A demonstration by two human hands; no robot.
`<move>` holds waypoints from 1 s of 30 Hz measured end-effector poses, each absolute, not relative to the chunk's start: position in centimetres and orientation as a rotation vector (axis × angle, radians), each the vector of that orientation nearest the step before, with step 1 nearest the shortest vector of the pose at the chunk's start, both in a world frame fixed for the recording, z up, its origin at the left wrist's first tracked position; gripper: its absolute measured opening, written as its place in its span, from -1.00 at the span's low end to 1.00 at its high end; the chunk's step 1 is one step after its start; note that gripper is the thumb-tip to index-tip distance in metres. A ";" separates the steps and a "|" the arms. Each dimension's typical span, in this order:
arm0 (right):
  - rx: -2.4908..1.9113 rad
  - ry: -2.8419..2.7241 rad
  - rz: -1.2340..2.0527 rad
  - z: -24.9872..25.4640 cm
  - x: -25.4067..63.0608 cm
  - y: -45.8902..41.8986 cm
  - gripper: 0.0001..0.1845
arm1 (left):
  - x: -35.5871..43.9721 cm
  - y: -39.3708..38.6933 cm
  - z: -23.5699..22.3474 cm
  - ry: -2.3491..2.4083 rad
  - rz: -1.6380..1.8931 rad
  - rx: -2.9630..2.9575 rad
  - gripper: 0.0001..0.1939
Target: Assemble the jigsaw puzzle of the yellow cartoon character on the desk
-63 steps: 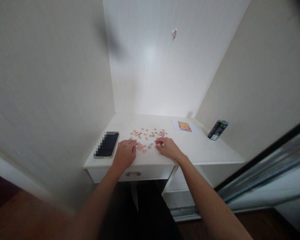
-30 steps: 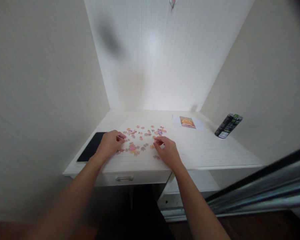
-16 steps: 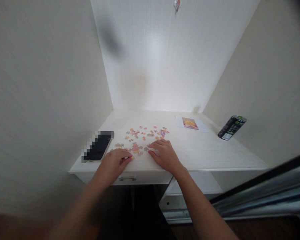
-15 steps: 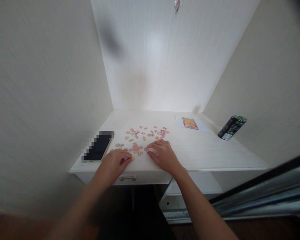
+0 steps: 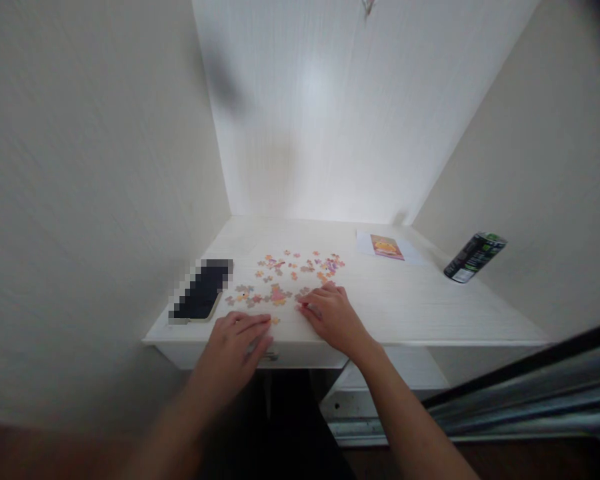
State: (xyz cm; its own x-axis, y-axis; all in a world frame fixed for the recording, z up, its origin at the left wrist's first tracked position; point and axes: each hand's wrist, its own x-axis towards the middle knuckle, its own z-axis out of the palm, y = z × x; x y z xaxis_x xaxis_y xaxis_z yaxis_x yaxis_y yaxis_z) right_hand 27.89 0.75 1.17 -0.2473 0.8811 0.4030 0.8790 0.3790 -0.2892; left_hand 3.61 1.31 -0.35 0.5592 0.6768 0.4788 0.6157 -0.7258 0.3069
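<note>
Many small jigsaw pieces lie on the white desk (image 5: pixel 405 303). Near the front edge, the fingertips of my left hand (image 5: pixel 237 343) touch a small yellow puzzle piece (image 5: pixel 275 321); its fingers are stretched out and the thumb is apart. My right hand (image 5: pixel 335 317) is closed in a pinch at the right end of the front row, seemingly on a puzzle piece mostly hidden by the fingertips. Between the hands sits a joined pink and grey cluster (image 5: pixel 277 295). Left of it is another cluster (image 5: pixel 243 295) with an eye printed on it.
Loose pieces (image 5: pixel 270 263) and a purple-orange cluster (image 5: pixel 333 265) lie farther back. A dark phone (image 5: pixel 203 291), partly pixelated, rests at the left. At the back right are a picture card (image 5: pixel 387 247) on white paper and a black-green can (image 5: pixel 475 257). Walls enclose the desk.
My left hand has drawn back toward the desk's front edge, its thumb now away from the yellow piece. The right hand's thumb and fingers have come together. The view has shifted slightly.
</note>
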 end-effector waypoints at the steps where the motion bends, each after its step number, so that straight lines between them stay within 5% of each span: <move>1: -1.527 -2.143 0.002 1.2 28.2 0.7 -0.81 | 3.7 1.0 -0.5 1.123 0.890 2.712 -0.71; 10: -1.549 -2.074 -0.027 1.4 27.5 -0.5 -0.82 | 4.4 1.1 -0.3 1.111 0.776 2.761 -0.64; 19: -1.478 -2.067 0.103 0.4 24.3 -0.2 -0.85 | 2.4 7.2 3.0 1.709 0.452 2.665 -0.64; 30: -1.484 -1.893 0.193 0.4 25.0 0.0 -0.85 | 2.8 9.0 3.9 1.548 0.432 2.575 -0.64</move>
